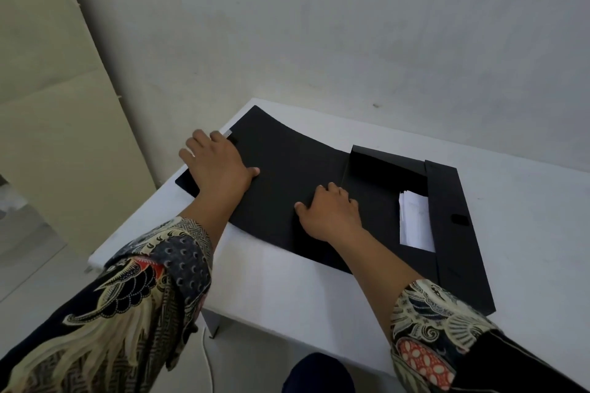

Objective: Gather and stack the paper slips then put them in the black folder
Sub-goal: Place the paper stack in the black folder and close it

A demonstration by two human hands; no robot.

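Flat black card folder (pixel 287 175) open on white table (pixel 287 290), white paper slip stack (pixel 413 220) half hidden under flaps, left hand (pixel 217 166) fingers spread flat on cover, right hand (pixel 332 214) fingers curled, pressing spine, gripping nothing.

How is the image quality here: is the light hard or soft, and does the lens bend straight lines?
Head view: light is soft and even, with only faint shadows under the left hand and right hand; no glare on the black folder; the wide lens curves the folder's far edge; the paper slips look slightly overexposed, with detail lost.
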